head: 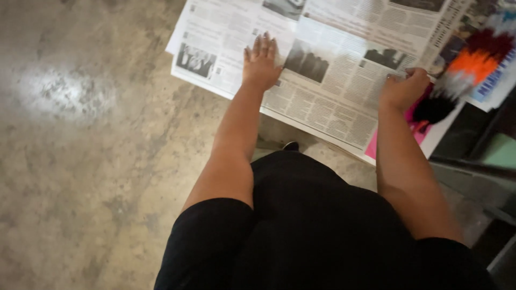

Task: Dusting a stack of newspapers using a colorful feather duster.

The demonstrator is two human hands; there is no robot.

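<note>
A spread newspaper (333,80) covers a table top at the upper middle. My left hand (260,63) lies flat on it, fingers together and stretched out, pressing the paper near its left half. My right hand (403,88) is closed around the handle of a feather duster (462,75), whose black, grey, orange and dark red feathers fan out to the right over the paper, blurred by motion. A pink sheet (414,129) shows under the newspaper's near right edge.
A bare concrete floor (91,150) fills the left and lower left, with a bright glare patch. Dark furniture with a green panel (500,153) stands at the right edge. My black clothing fills the bottom middle.
</note>
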